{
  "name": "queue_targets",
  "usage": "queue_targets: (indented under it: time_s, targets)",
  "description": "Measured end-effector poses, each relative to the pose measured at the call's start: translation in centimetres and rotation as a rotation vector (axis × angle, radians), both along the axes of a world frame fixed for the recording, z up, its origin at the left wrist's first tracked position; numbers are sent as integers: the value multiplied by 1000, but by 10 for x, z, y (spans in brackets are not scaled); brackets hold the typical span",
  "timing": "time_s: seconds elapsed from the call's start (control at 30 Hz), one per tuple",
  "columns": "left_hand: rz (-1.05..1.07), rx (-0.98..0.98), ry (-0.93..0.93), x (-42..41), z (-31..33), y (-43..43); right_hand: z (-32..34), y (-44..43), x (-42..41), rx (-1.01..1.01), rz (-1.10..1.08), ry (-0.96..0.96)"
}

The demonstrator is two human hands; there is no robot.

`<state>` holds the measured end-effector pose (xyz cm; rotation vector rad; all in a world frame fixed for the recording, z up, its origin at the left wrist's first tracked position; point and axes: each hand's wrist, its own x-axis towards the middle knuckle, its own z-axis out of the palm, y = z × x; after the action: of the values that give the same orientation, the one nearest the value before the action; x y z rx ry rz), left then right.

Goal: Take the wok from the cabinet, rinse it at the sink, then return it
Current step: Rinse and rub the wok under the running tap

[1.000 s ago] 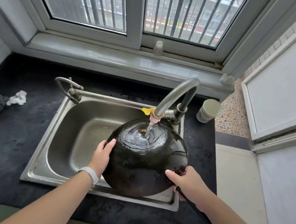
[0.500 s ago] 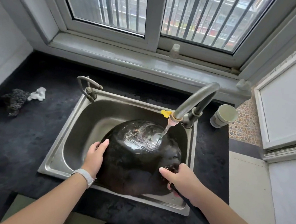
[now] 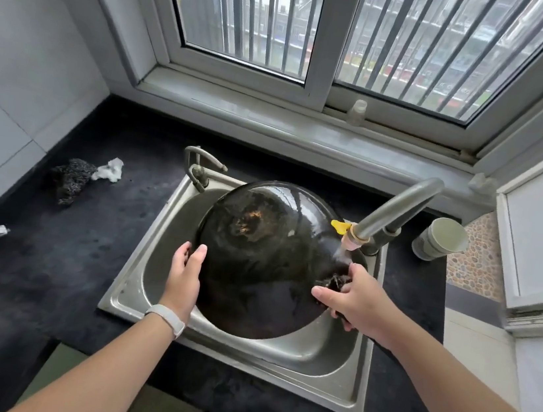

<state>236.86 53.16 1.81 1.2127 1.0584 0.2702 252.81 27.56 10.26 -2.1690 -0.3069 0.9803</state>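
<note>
We are steadying the wet, likely heavy wok (image 3: 266, 260) mid-frame: left hand (image 3: 184, 277) clasping its rim, right hand (image 3: 351, 296) clamping its handle (image 3: 335, 281).

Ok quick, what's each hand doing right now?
Left hand: holding the wok by its rim.
Right hand: closed around the wok's handle.

The wok (image 3: 267, 257) lies tilted in the sink (image 3: 361, 373); faucet (image 3: 397, 208) right of it, cup (image 3: 440, 240) farther right on the tabletop (image 3: 46, 280).
</note>
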Motion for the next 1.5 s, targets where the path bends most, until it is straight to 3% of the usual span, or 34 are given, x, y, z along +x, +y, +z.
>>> queue_targets:
  time_s: [0.17,0.47,1.1,1.5]
  targets:
    - [-13,-118,-71,28,0,-21,13,-16,22,-39,3,-80]
    - [-24,-157,-110,70,-1,-58,27,-48,35,-94,-39,-151]
    - [29,-235,-149,62,-9,-72,26,-56,22,-160,-10,-166]
    - [168,65,-31,8,7,-22,1,-4,-9,-20,-44,27]
